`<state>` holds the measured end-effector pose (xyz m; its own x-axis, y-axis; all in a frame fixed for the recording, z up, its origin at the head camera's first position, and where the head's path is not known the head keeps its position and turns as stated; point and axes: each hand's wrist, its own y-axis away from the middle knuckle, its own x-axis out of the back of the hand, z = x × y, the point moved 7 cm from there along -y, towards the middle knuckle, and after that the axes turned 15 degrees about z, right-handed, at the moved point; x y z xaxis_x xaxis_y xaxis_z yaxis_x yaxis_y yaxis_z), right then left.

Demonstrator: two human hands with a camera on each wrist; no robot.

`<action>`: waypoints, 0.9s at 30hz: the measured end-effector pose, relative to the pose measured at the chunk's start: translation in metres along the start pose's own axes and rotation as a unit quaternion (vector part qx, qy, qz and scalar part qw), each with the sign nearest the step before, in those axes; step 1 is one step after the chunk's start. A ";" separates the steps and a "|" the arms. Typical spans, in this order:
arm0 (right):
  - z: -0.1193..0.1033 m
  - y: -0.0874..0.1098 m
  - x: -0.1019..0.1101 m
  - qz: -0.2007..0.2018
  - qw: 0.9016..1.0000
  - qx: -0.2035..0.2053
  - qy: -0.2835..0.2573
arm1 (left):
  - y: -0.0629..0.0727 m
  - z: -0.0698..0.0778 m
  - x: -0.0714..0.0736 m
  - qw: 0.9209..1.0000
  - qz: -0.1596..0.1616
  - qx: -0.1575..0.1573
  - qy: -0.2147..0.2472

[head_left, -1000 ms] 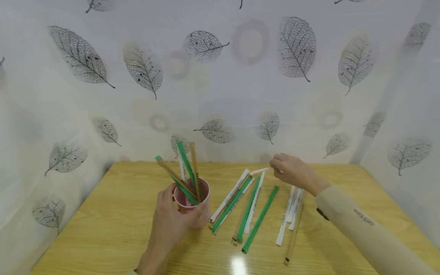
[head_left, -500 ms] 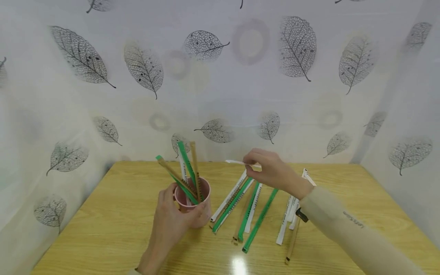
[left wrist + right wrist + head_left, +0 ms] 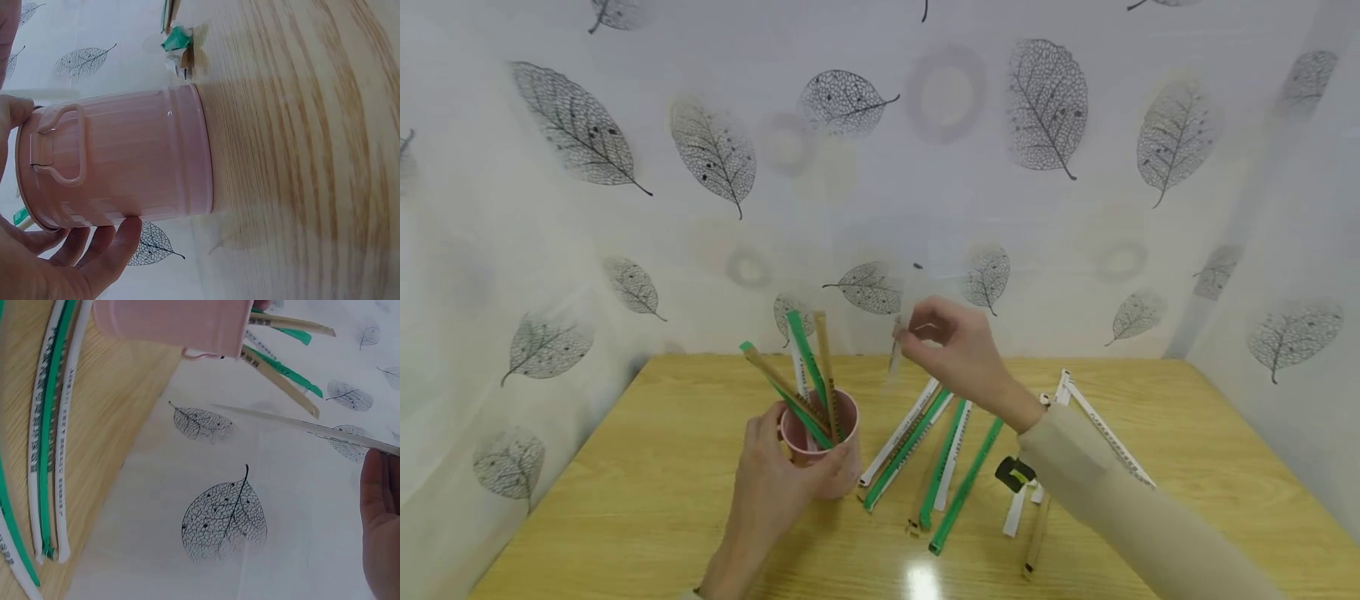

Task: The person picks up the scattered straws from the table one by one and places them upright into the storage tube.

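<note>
My left hand (image 3: 775,479) holds a small pink bucket (image 3: 137,156) upright on the table, thumb and fingers spread round its upper part. A wire handle shows on its side in the left wrist view. Several slim paper-wrapped straws, green, brown and white, lean inside it, among them a brown straw (image 3: 826,367). To the right of the bucket and above the table, my right hand (image 3: 955,354) pinches a white paper-wrapped straw (image 3: 337,434) between thumb and fingers. That straw is blurred and steeply tilted in the head view, apart from the bucket.
Right of the bucket lie several white, green and brown wrapped straws, with a green straw (image 3: 966,487) nearest the front. Farther right, a white straw (image 3: 1108,429) and others lie partly under the right sleeve (image 3: 1120,492). Leaf-patterned cloth (image 3: 880,208) hangs behind the wooden table (image 3: 625,467).
My right hand has moved left and up with the white straw, which has turned from nearly level to steep. My left hand and the bucket have stayed in place.
</note>
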<state>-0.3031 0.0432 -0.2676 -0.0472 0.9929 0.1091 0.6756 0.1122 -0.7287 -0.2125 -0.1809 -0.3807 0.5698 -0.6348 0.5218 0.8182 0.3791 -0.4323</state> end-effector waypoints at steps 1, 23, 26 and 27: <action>-0.001 -0.001 -0.002 0.007 1.000 -0.016 -0.011 | 0.000 0.000 0.001 1.000 0.001 0.001 0.000; -0.004 0.004 -0.036 0.011 0.996 -0.027 -0.084 | -0.001 -0.001 0.001 1.000 0.007 -0.009 -0.001; 0.002 0.013 -0.045 -0.014 0.998 -0.023 -0.065 | -0.001 0.000 0.000 1.000 0.005 -0.005 0.000; 0.005 0.016 -0.048 -0.023 0.998 -0.023 -0.058 | 0.000 0.000 0.000 1.000 0.004 -0.005 0.002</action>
<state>-0.2934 -0.0025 -0.2878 -0.1623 0.9849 0.0603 0.7035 0.1583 -0.6928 -0.2128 -0.1811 -0.3805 0.5762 -0.6343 0.5154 0.8126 0.3772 -0.4444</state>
